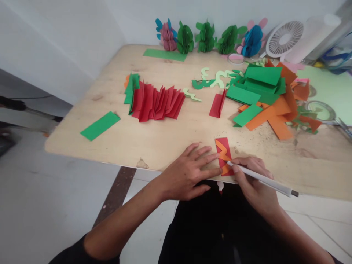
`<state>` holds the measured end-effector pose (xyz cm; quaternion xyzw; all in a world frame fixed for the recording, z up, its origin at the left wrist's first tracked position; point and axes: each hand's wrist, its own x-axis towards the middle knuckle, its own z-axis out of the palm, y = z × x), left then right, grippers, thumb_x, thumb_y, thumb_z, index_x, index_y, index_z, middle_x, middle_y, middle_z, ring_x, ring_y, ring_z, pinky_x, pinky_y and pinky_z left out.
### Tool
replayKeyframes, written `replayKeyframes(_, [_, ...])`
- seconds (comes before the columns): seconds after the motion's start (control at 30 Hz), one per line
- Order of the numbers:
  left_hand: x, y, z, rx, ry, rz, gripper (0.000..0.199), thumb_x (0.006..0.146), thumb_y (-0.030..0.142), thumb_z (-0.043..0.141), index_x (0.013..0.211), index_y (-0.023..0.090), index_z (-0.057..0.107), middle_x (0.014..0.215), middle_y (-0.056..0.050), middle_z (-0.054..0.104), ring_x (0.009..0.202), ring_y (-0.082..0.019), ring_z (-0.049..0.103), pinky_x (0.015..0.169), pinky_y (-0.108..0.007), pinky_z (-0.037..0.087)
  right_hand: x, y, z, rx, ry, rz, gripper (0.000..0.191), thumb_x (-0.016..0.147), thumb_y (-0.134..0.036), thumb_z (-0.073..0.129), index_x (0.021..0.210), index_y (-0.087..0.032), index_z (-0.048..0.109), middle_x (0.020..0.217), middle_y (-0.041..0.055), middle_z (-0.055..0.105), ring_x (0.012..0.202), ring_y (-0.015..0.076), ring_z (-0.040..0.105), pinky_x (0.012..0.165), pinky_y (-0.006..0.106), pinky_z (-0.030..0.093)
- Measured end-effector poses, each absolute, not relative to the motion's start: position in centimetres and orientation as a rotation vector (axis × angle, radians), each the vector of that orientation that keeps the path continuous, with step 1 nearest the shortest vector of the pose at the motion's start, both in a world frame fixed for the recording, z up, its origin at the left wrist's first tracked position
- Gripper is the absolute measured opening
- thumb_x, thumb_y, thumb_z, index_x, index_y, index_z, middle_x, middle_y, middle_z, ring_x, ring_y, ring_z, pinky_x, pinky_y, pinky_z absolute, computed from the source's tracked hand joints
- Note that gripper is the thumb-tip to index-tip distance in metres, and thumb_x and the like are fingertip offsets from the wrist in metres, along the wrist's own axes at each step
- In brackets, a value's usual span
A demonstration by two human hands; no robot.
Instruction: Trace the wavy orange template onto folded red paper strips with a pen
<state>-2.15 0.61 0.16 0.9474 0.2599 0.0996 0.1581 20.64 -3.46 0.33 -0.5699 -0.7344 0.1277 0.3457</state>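
Observation:
A small red paper rectangle [228, 146] lies at the table's front edge, with a wavy orange paper piece [223, 149] on top of it. My left hand [192, 170] is spread with its fingers apart, and its fingertips press on the orange piece and the red paper. In my right hand [254, 178] is a white pen [264, 178], whose tip touches the orange piece's right edge. Behind them stands a folded red paper [217, 104]. A row of folded red papers [156, 102] is further left.
Green folded papers [261, 86] and orange strips [277, 117] are heaped at the right. Green strips [100, 125] lie at the left and back. Paper figures [206, 38] and a white fan [285, 38] stand along the wall. Scissors [343, 128] are far right.

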Motion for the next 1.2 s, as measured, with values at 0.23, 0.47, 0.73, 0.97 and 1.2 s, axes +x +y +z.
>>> replayKeyframes(0.23, [-2.16,0.54,0.16,2.706,0.742,0.288,0.043,0.090,0.041,0.057,0.132,0.029,0.056,0.151,-0.006,0.043,0.141,-0.032,0.033,0.117,-0.055,0.017,20.74,-3.54,0.46,-1.456,-1.927,0.292,0.006,0.091,-0.025,0.056,0.089,-0.025,0.061,0.079,0.0015,0.070,0.075,0.0187,0.065,0.073,0.036,0.048])
replayKeyframes(0.47, [-2.19,0.60,-0.03,2.709,0.727,0.274,0.044,0.091,0.041,0.054,0.133,0.028,0.055,0.151,-0.007,0.042,0.142,-0.033,0.031,0.117,-0.056,0.017,20.91,-3.78,0.42,-1.468,-1.942,0.283,0.006,0.090,-0.025,0.056,0.089,-0.024,0.062,0.078,0.0014,0.070,0.077,0.0184,0.063,0.072,0.034,0.047])
replayKeyframes(0.73, [-2.17,0.61,-0.06,2.718,0.729,0.280,0.043,0.092,0.041,0.054,0.133,0.028,0.055,0.151,-0.007,0.042,0.141,-0.033,0.031,0.117,-0.056,0.017,20.95,-3.78,0.54,-1.463,-1.941,0.290,0.006,0.090,-0.025,0.056,0.087,-0.023,0.062,0.078,0.0009,0.070,0.075,0.0174,0.063,0.073,0.034,0.046])
replayKeyframes(0.97, [-2.16,0.63,-0.02,2.725,0.728,0.253,0.043,0.092,0.041,0.053,0.133,0.028,0.055,0.151,-0.008,0.041,0.141,-0.033,0.031,0.117,-0.056,0.017,20.94,-3.82,0.62,-1.485,-1.940,0.296,0.009,0.091,-0.027,0.055,0.085,-0.024,0.061,0.074,0.0002,0.069,0.073,0.0176,0.062,0.071,0.034,0.046])
replayKeyframes(1.2, [-2.10,0.66,0.04,2.734,0.727,0.243,0.043,0.092,0.041,0.054,0.133,0.028,0.055,0.151,-0.008,0.041,0.141,-0.034,0.031,0.116,-0.057,0.018,21.16,-3.95,0.69,-1.398,-1.965,0.319,0.015,0.093,-0.022,0.053,0.104,-0.023,0.064,0.094,0.0033,0.073,0.086,0.0191,0.066,0.080,0.037,0.046])
